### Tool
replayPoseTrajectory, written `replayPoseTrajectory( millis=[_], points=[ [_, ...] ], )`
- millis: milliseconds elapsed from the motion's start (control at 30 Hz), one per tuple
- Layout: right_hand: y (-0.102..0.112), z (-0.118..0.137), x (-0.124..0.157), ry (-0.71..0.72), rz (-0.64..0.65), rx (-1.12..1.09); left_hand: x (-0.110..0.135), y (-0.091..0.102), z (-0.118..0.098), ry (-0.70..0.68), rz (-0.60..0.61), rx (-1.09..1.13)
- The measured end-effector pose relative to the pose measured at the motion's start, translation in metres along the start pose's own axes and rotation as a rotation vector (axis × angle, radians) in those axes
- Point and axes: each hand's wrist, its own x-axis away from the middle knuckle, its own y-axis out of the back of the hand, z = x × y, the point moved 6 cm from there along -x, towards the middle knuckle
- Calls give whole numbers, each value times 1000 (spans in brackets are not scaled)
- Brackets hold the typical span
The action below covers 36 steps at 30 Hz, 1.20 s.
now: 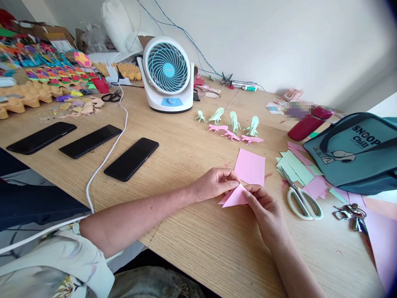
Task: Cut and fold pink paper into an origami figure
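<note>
Between both my hands is a folded piece of pink paper (235, 198), pointed at the top and layered at its lower left. My left hand (217, 182) pinches its top corner between thumb and finger. On its right edge, my right hand (263, 203) grips the same paper, with the thumb in front and the fingers behind. Just beyond the hands lies a flat pink sheet (250, 166). Farther back stand several green folded paper figures (234, 121), with pink folded paper figures (231, 135) in front of them.
White-handled scissors (302, 203) rest beside green paper pieces (296, 165) on the right. Keys (353, 213), a teal bag (356, 153) and a red bottle (310, 122) are near them. A fan (169, 74) stands at the back. Three phones (132, 159) and a white cable (107, 159) lie left.
</note>
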Motion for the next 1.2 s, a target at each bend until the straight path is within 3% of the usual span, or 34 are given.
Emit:
replayPoseTrajectory(
  millis=[300,500,733,1000,1200],
  points=[
    [4,-4,1,-31,6,-57,-1,-1,-2,-65,35,-41],
    [1,-3,2,-31,4,-27,2,2,-4,-79,-54,-187],
    [1,-1,1,-10,-65,-50,5,0,-4,-106,-44,-226],
    [-3,1,2,-34,-81,-117,6,1,-2,-32,-128,-257],
    [-4,0,2,-49,-82,-153,6,0,-2,-24,-107,-239]
  ],
)
